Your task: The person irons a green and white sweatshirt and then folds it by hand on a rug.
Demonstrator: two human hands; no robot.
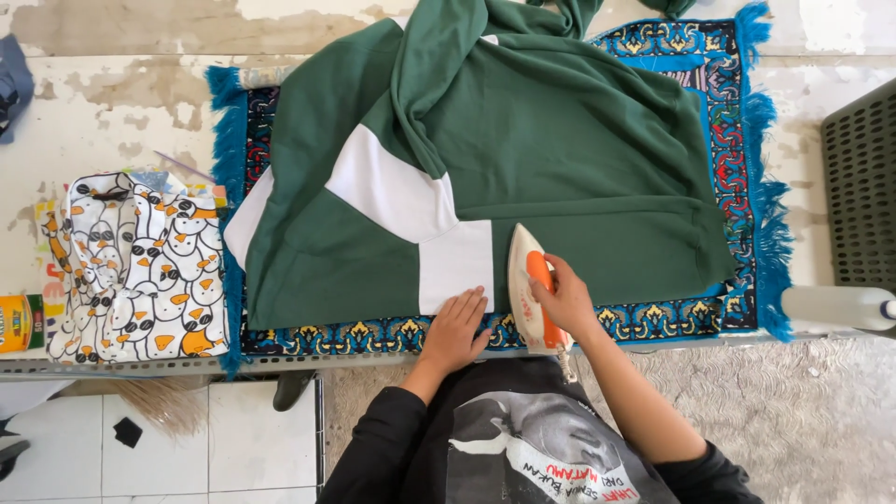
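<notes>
Seen from above, where a worn pale table [121, 103] holds the work, a folded cloth printed with cartoon penguins [137, 269] lies at far left. Beside it, a green and white garment [560, 140] is spread over a blue patterned mat with fringe [761, 187]. At its near edge, the left hand [455, 329] rests flat, fingers together, on the white panel. Just right, the right hand [563, 301] grips the orange handle of a white iron [525, 280] standing on the garment's hem. At far right sits 1 dark perforated basket [863, 187].
</notes>
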